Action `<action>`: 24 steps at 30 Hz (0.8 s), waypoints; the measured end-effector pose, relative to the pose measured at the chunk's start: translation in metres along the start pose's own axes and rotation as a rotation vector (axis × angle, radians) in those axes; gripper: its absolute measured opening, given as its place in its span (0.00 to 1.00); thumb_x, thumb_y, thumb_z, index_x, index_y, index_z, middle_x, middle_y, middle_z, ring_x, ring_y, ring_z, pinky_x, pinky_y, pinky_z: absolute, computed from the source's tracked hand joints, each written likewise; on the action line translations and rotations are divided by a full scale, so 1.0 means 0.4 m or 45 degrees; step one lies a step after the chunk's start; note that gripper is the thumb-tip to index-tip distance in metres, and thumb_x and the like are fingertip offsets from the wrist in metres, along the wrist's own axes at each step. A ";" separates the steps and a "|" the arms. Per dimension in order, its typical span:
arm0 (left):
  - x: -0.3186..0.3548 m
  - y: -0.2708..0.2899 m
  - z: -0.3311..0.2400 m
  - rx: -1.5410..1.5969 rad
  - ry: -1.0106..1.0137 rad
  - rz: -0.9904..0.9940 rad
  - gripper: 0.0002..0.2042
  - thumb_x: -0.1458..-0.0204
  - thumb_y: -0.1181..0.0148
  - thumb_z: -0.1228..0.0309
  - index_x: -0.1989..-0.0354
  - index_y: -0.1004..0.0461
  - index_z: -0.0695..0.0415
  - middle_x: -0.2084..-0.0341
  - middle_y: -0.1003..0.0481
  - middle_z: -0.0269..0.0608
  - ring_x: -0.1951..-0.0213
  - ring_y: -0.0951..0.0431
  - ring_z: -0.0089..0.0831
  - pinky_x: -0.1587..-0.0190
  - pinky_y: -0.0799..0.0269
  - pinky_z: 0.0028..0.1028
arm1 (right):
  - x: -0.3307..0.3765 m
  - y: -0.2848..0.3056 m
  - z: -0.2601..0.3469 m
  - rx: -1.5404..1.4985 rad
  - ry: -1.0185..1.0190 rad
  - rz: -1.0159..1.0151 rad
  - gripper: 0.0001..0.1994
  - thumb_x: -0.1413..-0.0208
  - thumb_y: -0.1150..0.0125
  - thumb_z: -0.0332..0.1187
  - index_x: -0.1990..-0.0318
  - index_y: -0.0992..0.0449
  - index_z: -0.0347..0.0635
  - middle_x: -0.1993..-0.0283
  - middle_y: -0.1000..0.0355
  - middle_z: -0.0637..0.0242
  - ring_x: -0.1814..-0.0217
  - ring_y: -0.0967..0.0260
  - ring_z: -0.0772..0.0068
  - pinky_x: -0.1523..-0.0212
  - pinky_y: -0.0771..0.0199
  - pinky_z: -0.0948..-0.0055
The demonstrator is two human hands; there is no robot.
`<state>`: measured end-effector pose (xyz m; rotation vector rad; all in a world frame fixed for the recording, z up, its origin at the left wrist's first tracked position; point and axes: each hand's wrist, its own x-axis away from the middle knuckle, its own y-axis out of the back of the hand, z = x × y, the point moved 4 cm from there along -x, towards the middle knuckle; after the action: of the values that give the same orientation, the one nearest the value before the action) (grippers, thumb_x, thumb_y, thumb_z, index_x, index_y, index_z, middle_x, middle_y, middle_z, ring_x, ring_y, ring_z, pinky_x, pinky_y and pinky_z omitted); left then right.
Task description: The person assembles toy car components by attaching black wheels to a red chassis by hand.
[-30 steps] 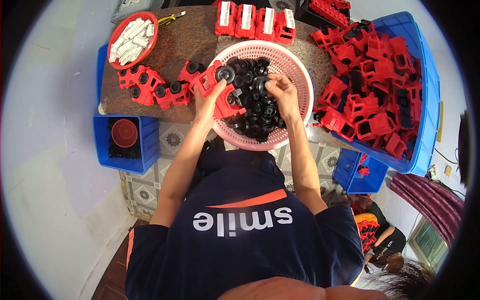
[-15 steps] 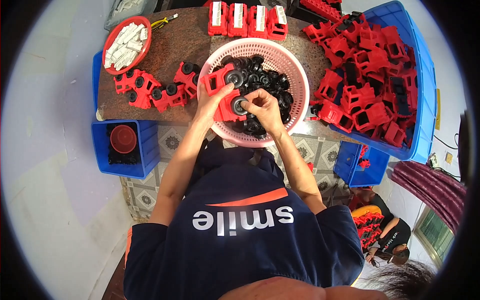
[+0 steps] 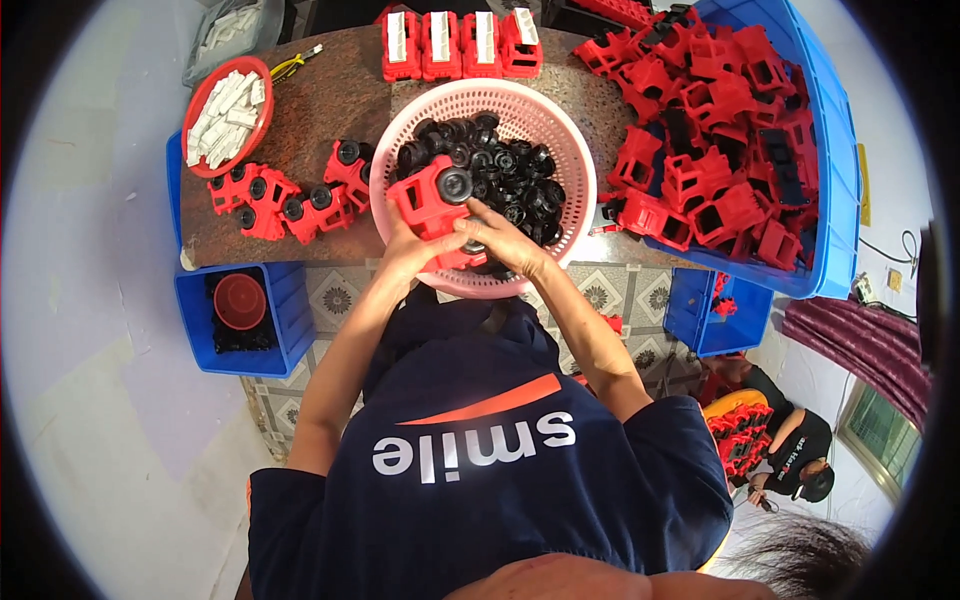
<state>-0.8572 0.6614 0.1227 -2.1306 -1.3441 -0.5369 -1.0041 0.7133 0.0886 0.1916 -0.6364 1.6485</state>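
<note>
A red plastic toy car body (image 3: 422,207) is held on its side over the near left part of a pink perforated basket (image 3: 583,190). My left hand (image 3: 408,250) grips its left and near side. My right hand (image 3: 503,242) is closed against its right side, fingers over the lower black wheel, which is mostly hidden. The upper black wheel (image 3: 455,185) shows fully on the car. Loose black toy wheels (image 3: 515,175) fill the basket.
Several wheeled red cars (image 3: 265,205) lie left, beside a red bowl (image 3: 266,110) of white parts and yellow-handled pliers (image 3: 290,66). Red cars with white pieces (image 3: 440,45) line the back. A blue crate (image 3: 835,180) of red bodies stands right; another person (image 3: 795,440) sits lower right.
My right hand has gone from pinching at the lower wheel's centre to laying its fingers across it and the car. The view has shifted, so the surroundings sit farther left.
</note>
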 end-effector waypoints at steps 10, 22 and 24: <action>0.045 -0.022 0.018 -0.166 -0.459 0.052 0.42 0.65 0.25 0.78 0.41 0.47 0.59 0.51 0.30 0.43 0.50 0.26 0.34 0.46 0.27 0.33 | 0.020 -0.051 0.067 -0.175 0.153 -0.105 0.37 0.58 0.22 0.39 0.41 0.35 0.32 0.47 0.28 0.61 0.45 0.32 0.72 0.41 0.33 0.68; 0.071 0.139 0.038 0.462 0.313 0.342 0.48 0.50 0.45 0.37 0.29 0.55 0.55 0.35 0.42 0.44 0.36 0.38 0.37 0.35 0.39 0.37 | 0.094 -0.165 0.207 1.417 1.204 0.318 0.37 0.67 0.30 0.38 0.42 0.31 0.48 0.34 0.40 0.64 0.28 0.51 0.55 0.31 0.59 0.44; 0.053 0.173 0.057 0.443 0.191 0.587 0.42 0.50 0.35 0.51 0.32 0.48 0.58 0.38 0.38 0.43 0.38 0.34 0.35 0.36 0.38 0.35 | 0.071 -0.117 0.223 1.090 1.053 0.446 0.40 0.68 0.28 0.37 0.39 0.32 0.48 0.32 0.43 0.62 0.27 0.52 0.52 0.30 0.58 0.47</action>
<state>-0.7848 0.6672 0.1011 -1.9721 -0.7600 -0.2456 -0.9854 0.6951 0.1900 -0.0089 0.7187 2.0431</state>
